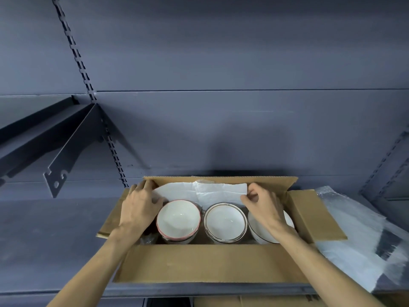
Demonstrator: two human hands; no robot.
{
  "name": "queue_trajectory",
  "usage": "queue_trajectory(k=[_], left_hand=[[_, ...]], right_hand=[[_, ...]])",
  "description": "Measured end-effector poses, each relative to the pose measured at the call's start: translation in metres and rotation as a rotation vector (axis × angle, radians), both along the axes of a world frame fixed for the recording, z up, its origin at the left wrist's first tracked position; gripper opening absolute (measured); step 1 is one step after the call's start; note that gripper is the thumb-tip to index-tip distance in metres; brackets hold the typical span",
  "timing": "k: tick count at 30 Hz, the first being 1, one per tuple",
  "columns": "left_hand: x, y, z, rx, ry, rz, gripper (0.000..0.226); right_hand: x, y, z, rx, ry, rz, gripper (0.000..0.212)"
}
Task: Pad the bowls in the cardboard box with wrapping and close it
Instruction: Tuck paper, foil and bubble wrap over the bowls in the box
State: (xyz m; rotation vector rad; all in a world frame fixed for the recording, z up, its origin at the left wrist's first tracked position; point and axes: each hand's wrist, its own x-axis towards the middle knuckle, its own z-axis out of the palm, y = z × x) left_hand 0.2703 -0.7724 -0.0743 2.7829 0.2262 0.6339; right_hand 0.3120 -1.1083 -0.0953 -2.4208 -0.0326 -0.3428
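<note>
An open cardboard box (205, 262) sits on a dark shelf, flaps spread. Inside stand three white bowls: a pink-rimmed bowl (178, 218) at left, a brown-rimmed bowl (224, 220) in the middle, and a dark-rimmed bowl (290, 222) at right, mostly hidden under my right wrist. White wrapping paper (205, 191) lies along the box's far wall behind the bowls. My left hand (139, 207) presses on the paper's left end, fingers spread. My right hand (263, 204) pinches the paper's right edge between thumb and fingers.
A sheet of bubble wrap (363, 235) lies on the shelf right of the box. A dark metal shelf bracket (66, 156) juts out at upper left. A slotted upright (110, 138) runs down the grey back panel. More cardboard (243, 302) shows below the shelf edge.
</note>
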Motion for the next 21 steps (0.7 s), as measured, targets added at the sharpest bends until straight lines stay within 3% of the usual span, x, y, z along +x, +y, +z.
queue_trajectory(k=[4, 8, 15, 21], left_hand=[[-0.004, 0.006, 0.005, 0.103, -0.106, -0.135, 0.019], [0.001, 0.011, 0.007, 0.058, -0.033, -0.024, 0.007], [0.001, 0.015, 0.003, 0.125, -0.098, -0.027, 0.012], [0.001, 0.015, 0.000, 0.089, -0.069, -0.041, 0.010]], right_hand=[[0.007, 0.000, -0.003, 0.035, -0.022, 0.030, 0.025], [0.011, -0.002, -0.007, 0.094, -0.003, 0.023, 0.027], [0.010, 0.001, -0.007, 0.192, 0.029, 0.074, 0.023], [0.010, 0.009, -0.006, 0.100, 0.065, 0.114, 0.029]])
